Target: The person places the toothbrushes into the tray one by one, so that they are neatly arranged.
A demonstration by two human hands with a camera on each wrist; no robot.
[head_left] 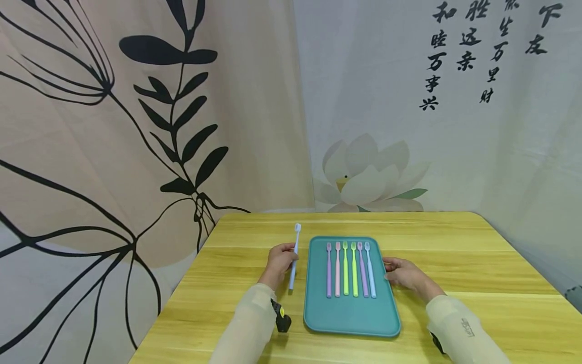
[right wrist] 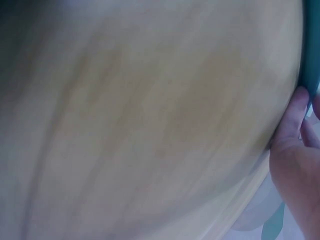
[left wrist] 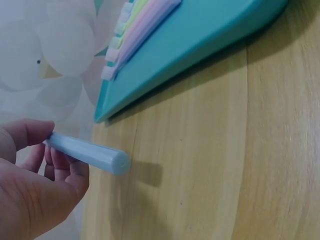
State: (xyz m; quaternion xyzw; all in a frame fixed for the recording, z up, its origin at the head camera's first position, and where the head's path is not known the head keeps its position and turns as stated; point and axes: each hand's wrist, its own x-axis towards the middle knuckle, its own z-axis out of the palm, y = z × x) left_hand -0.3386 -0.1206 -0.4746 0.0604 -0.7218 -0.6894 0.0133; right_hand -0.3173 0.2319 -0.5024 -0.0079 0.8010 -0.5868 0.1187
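My left hand [head_left: 280, 264] pinches a pale blue toothbrush [head_left: 294, 258] between thumb and fingers, left of the tray, with its bristle head pointing up and away. In the left wrist view the toothbrush's thick handle end [left wrist: 95, 154] sticks out from the fingers above the wooden table. A teal tray [head_left: 350, 318] holds a row of toothbrushes [head_left: 345, 269] in purple, pink, yellow-green and blue, lying side by side with heads at the far end. My right hand [head_left: 404, 274] holds the tray's right edge with thumb and fingertips; part of its grip is hidden.
The wooden table [head_left: 473, 263] extends around the tray, its far edge close to a printed fabric backdrop [head_left: 263, 126] with plants, a lotus and writing. A dark device [head_left: 282, 319] is strapped on the left wrist.
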